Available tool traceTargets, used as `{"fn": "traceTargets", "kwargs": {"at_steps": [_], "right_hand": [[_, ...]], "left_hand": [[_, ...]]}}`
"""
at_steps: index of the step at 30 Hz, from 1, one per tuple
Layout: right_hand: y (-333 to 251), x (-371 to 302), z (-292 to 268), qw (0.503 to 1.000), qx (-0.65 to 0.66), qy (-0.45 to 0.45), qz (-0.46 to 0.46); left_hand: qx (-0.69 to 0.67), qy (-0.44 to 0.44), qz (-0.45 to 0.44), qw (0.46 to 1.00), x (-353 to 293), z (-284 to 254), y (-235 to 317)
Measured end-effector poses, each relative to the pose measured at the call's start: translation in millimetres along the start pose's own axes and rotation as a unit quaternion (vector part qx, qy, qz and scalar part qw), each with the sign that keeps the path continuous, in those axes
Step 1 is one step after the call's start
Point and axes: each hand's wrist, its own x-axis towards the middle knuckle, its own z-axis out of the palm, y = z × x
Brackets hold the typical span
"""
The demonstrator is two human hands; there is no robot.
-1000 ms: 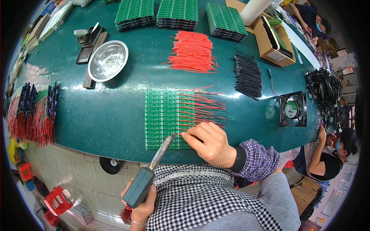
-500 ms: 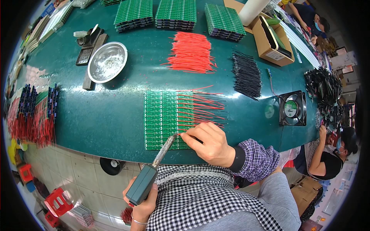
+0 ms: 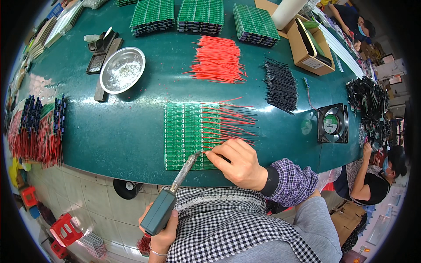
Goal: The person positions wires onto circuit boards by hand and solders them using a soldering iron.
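The soldering iron [image 3: 159, 214] is gripped by the curled left hand [image 3: 165, 233], lower left of centre. At frame centre, 1 red wire [image 3: 204, 152] is pinched by the right hand's [image 3: 239, 163] fingertips over the green circuit-board panel [image 3: 174, 136].

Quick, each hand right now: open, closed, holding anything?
Left hand: closed, holding the soldering iron.
Right hand: pinched closed, apparently on a red wire at the green circuit board.

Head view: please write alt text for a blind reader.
The left hand holds a soldering iron at a green circuit-board panel while the right hand pinches a red wire. A red wire pile and black wire pile lie beyond.
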Motion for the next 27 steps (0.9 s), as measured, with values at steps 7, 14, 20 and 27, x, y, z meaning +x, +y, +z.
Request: {"fn": "traceTargets", "kwargs": {"at_steps": [7, 14, 20, 27], "right_hand": [[-0.7, -0.9, 1.4, 1.000, -0.004, 0.007, 0.007], [-1.4, 0.1, 0.4, 0.999, 0.015, 0.041, 0.002], [-2.1, -3.7, 1.8, 0.999, 0.028, 0.041, -0.008], [-2.7, -4.5, 1.3, 0.999, 0.027, 0.030, -0.007]], "left_hand": [[-0.009, 0.012, -0.001, 1.000, -3.5, 1.0, -0.3], [0.004, 0.015, 0.013, 1.000, -5.6, -0.5, -2.1], [-0.011, 0.015, 0.008, 1.000, -6.1, 0.4, -3.1], [-0.008, 0.004, 0.026, 1.000, -4.0, 0.4, -1.2]]}}
